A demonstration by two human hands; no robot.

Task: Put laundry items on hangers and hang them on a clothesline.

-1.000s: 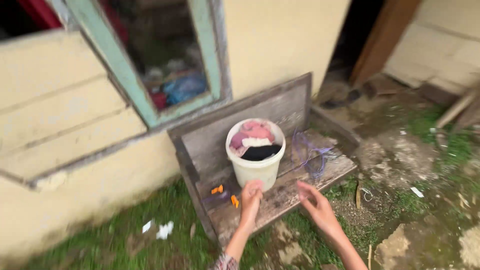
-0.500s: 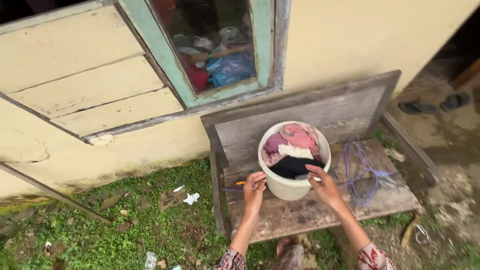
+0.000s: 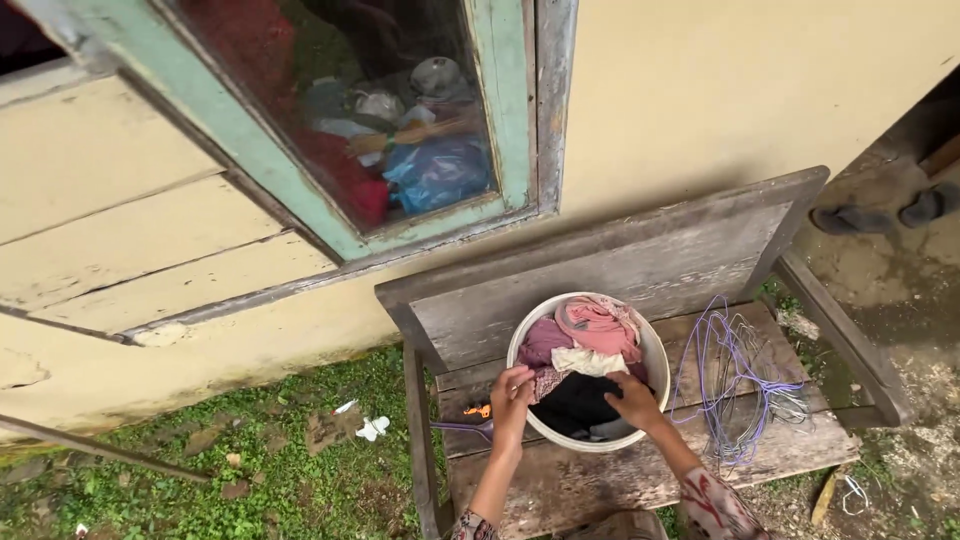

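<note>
A white plastic bucket stands on a weathered wooden bench. It is full of clothes: pink cloth, a maroon piece, a cream piece and a black garment. My left hand rests at the bucket's near-left rim, fingers curled on the patterned edge of the maroon cloth. My right hand is inside the bucket, fingers closed on the black garment.
A tangle of purple and grey wire hangers lies on the bench right of the bucket. An orange clothes peg lies left of my left hand. A green-framed window is above. Sandals sit at the far right. Grass lies left.
Both hands moved from the bucket's outer rim into the clothes. The view has come closer to the bench and bucket.
</note>
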